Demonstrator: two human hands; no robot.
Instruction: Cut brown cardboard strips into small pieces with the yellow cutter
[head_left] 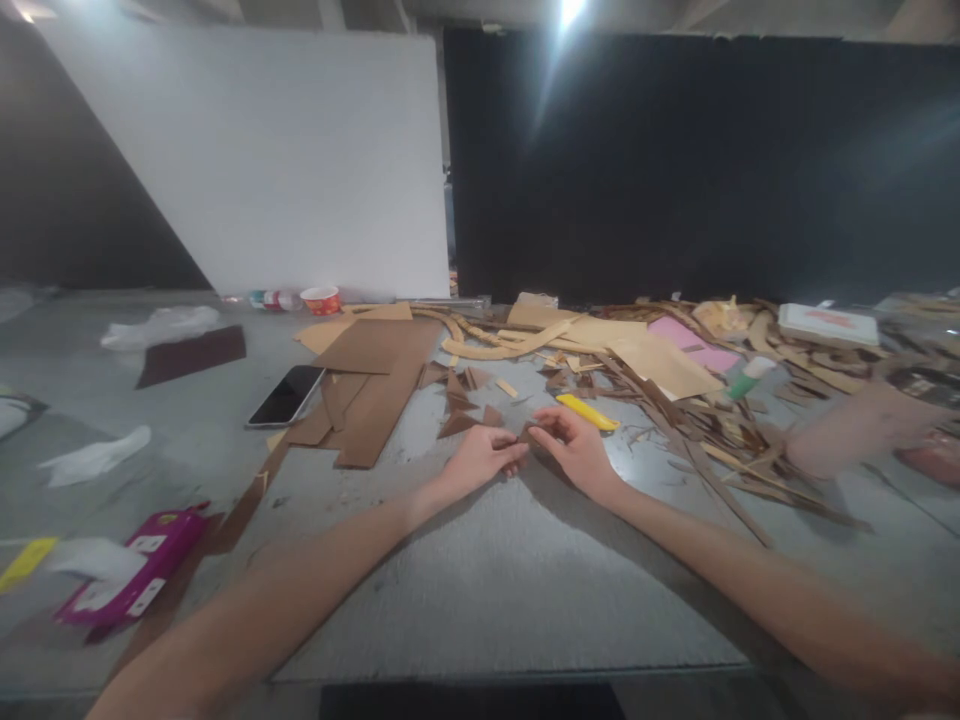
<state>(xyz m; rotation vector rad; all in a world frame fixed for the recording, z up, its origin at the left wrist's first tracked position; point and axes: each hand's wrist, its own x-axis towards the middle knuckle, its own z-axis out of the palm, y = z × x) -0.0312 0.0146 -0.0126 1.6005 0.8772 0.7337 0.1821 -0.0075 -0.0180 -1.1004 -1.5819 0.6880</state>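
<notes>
My left hand [480,458] and my right hand [574,445] meet over the grey table [487,580], fingertips pinching a small brown cardboard piece [527,434] between them. Small brown cardboard triangles [459,395] lie just beyond the left hand. A yellow utility knife [587,412] rests on the table just past the right hand.
Long brown cardboard strips [379,385] and a black phone [287,394] lie at the left. Cardboard scraps [720,430], a pink sheet [694,343], a glue bottle [748,377] and a white box [827,325] fill the right. A magenta packet [135,575] sits near left.
</notes>
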